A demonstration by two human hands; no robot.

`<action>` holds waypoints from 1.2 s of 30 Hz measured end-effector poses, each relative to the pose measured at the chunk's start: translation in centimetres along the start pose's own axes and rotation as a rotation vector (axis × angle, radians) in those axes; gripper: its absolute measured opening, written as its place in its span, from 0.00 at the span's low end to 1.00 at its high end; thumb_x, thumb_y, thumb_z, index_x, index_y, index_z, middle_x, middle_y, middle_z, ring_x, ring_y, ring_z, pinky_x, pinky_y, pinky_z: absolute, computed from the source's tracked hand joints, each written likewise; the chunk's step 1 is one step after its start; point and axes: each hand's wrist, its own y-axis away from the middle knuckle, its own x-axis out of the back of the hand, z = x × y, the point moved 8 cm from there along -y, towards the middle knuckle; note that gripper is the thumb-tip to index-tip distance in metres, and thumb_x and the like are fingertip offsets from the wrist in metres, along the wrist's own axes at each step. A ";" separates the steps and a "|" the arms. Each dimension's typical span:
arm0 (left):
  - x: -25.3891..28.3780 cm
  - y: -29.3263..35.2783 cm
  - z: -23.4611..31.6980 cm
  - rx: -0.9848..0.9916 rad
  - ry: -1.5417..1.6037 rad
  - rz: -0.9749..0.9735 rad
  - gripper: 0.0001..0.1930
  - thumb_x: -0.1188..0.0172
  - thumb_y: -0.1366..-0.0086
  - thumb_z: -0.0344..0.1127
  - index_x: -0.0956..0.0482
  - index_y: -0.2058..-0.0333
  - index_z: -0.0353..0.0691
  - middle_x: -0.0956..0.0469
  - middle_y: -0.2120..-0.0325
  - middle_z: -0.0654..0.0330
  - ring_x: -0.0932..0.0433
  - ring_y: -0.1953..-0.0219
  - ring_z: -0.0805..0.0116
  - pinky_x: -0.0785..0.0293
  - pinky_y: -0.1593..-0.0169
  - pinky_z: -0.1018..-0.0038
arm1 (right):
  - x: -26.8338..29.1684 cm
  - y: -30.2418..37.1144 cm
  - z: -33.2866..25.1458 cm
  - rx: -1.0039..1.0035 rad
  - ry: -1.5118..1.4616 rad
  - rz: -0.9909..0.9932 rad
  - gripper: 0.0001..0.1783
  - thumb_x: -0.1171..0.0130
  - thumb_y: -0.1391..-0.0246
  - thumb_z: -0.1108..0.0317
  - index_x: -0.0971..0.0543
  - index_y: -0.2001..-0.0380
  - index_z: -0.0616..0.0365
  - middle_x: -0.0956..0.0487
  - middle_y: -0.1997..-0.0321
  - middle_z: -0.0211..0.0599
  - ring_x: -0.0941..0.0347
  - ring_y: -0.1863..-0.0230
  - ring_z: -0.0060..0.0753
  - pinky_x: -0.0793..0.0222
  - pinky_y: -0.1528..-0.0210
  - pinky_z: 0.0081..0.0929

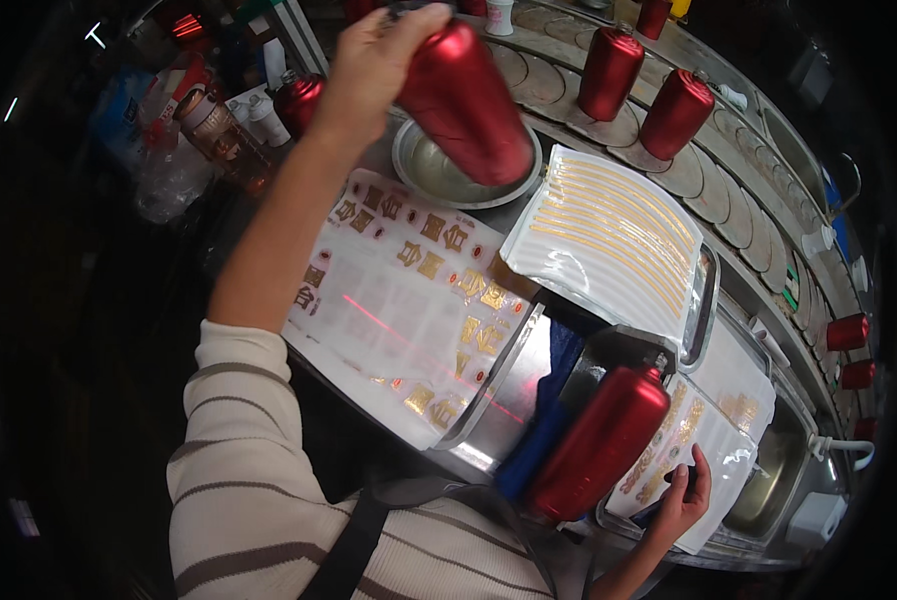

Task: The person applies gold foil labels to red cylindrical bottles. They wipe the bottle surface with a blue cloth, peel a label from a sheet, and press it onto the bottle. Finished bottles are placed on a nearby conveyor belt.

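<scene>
My left hand reaches far forward, its fingers closed around the upper end of a shiny red bottle. That bottle hangs tilted over a round metal bowl of liquid; its lower end is slightly blurred. My right hand is at the lower right, thumb and fingers curved but apart, over a sheet of gold-printed decals. Something dark shows by its fingertips, too small to make out. A second red bottle lies slanted on a dark stand beside blue cloth, near my right hand.
A large sheet of gold and red decals, partly bare, covers a tray at the left. White sheets with gold strips lie at centre right. Beyond runs a conveyor of round plates carrying red bottles. A clear drink bottle stands far left.
</scene>
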 end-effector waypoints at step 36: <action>-7.4 9.7 -14.2 0.383 -0.906 -0.128 0.27 0.26 0.51 0.42 0.28 0.61 0.28 0.18 0.65 0.45 0.18 0.60 0.51 0.23 0.54 0.62 | -2.6 3.5 -3.0 0.106 -0.181 -0.147 0.20 0.39 0.42 0.77 0.22 0.46 0.64 0.29 0.71 0.20 0.37 0.70 0.10 0.40 0.67 0.10</action>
